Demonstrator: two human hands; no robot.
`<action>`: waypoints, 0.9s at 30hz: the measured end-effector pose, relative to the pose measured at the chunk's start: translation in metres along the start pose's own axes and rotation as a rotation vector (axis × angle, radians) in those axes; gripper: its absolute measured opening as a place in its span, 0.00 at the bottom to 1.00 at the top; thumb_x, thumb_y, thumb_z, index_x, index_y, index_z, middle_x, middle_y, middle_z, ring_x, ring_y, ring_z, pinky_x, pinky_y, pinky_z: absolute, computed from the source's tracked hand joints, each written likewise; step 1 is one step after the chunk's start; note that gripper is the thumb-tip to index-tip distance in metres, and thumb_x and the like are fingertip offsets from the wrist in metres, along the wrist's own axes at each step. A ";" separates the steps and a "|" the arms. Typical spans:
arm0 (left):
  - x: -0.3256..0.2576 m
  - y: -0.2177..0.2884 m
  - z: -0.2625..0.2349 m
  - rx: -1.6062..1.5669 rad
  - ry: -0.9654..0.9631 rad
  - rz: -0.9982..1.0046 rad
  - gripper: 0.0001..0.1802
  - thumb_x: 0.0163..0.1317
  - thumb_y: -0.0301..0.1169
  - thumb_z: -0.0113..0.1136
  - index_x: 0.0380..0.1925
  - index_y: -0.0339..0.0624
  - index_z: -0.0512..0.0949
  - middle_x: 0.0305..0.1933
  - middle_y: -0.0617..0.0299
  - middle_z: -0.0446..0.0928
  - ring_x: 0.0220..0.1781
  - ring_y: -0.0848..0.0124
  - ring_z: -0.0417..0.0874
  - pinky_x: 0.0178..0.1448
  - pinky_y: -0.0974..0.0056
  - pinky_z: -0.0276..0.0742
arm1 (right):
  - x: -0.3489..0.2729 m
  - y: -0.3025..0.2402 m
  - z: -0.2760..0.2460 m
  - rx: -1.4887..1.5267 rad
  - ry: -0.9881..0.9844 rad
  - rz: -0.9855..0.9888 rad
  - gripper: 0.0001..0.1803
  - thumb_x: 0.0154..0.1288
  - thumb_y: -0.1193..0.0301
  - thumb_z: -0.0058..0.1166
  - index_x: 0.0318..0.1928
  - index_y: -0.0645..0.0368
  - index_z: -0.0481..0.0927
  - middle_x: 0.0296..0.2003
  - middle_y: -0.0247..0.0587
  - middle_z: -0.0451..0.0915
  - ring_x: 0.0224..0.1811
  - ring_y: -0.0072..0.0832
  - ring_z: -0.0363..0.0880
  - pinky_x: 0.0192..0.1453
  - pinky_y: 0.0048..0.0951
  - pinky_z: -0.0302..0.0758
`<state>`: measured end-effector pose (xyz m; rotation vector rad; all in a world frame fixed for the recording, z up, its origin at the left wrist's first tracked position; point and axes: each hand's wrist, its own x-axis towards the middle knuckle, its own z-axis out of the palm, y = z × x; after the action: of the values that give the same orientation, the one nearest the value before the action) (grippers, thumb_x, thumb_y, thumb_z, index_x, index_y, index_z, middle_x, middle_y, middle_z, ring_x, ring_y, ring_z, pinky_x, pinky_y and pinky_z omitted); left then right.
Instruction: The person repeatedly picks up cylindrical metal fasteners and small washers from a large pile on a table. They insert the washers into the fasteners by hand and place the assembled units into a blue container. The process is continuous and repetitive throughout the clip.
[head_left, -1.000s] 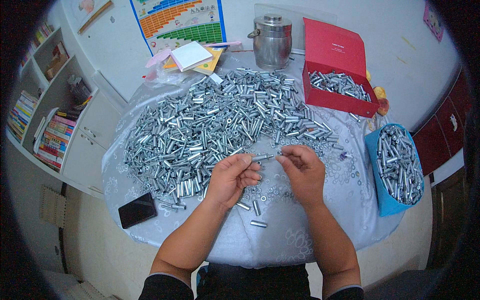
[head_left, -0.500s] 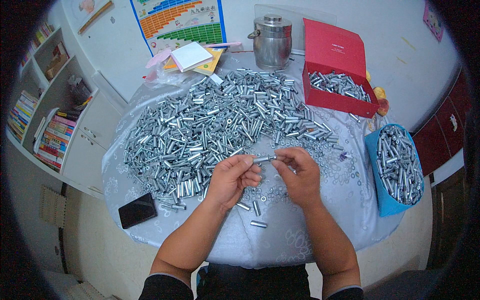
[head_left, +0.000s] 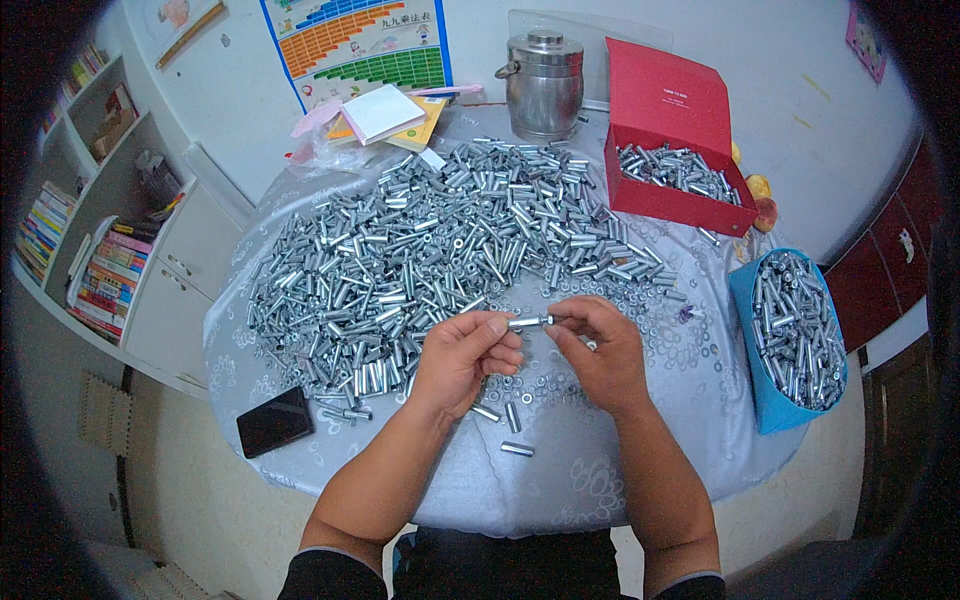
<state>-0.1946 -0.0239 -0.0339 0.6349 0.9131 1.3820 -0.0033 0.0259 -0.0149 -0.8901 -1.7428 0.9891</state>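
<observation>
Head view: a small silver metal sleeve [head_left: 527, 322] is pinched at table centre between the left hand [head_left: 465, 360] and the right hand [head_left: 600, 352], fingers of both closed on its ends. A huge pile of the same sleeves [head_left: 440, 250] is spread from 9 to 12 o'clock of the hands on the round table [head_left: 560, 480]. A red box [head_left: 672, 150] of sleeves is seen at 1 o'clock, a blue box [head_left: 795, 340] at 3, a black phone [head_left: 275, 421] at 8, a steel pot [head_left: 543, 85] at 12. Loose washers [head_left: 690, 335] are scattered just right of the hands.
</observation>
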 end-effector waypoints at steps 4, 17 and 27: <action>0.000 0.001 -0.002 -0.013 -0.019 0.022 0.12 0.69 0.29 0.57 0.44 0.30 0.80 0.34 0.51 0.84 0.30 0.67 0.87 0.33 0.68 0.85 | 0.000 0.000 0.000 -0.044 -0.018 -0.025 0.10 0.60 0.76 0.62 0.43 0.63 0.82 0.36 0.41 0.81 0.35 0.27 0.82 0.41 0.27 0.79; 0.001 0.000 0.000 -0.011 -0.033 0.024 0.11 0.68 0.29 0.57 0.45 0.32 0.80 0.33 0.54 0.83 0.29 0.68 0.86 0.32 0.67 0.85 | -0.003 0.001 0.008 0.110 0.078 0.045 0.15 0.70 0.62 0.53 0.36 0.62 0.80 0.25 0.37 0.79 0.26 0.22 0.77 0.32 0.26 0.73; 0.001 -0.002 -0.001 -0.014 -0.045 0.039 0.11 0.68 0.29 0.57 0.44 0.32 0.80 0.32 0.54 0.83 0.29 0.68 0.86 0.33 0.67 0.85 | -0.004 0.005 0.006 0.060 -0.077 0.188 0.11 0.69 0.65 0.55 0.35 0.62 0.80 0.25 0.37 0.79 0.26 0.21 0.76 0.32 0.28 0.72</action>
<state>-0.1944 -0.0233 -0.0363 0.6733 0.8585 1.4028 -0.0070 0.0231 -0.0225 -1.0023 -1.7068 1.2059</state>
